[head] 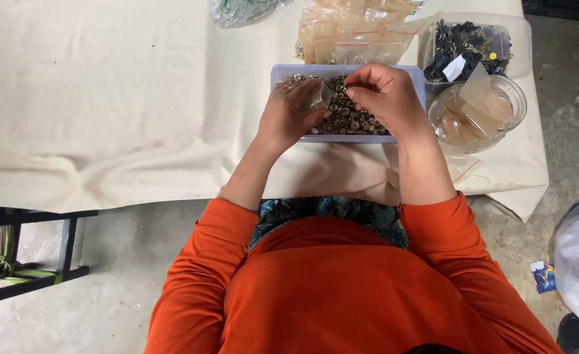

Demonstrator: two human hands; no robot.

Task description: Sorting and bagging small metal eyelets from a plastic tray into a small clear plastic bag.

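We hold a small clear bag [320, 97] in our left hand [288, 113], fingers pinched together on it at its near edge, just above the pale blue tray [277, 73] heaped with small metal snaps [349, 118]. Our right hand [386, 95] hovers over the same heap with fingertips drawn together at the bag's mouth; whether a snap sits between them we cannot tell. The bag looks thin, limp and slippery, so it is best held by its rim, open side up, or it will fold shut. The snaps look hard, light one by one, smooth and apt to roll or slip from the fingers, so they want a fingertip pinch across the rim. The bench [106, 98] is draped in a cream cloth, wrinkled at its near edge, soft enough to stop a dropped snap from bouncing far. Beyond the tray lies a pile of empty clear bags [355, 29]; to the right stand a clear jar [479, 111] and a clear tub of dark parts [466, 46]. The floor [106, 295] below is bare, rough concrete, with a dark metal frame [34, 275] at the left.
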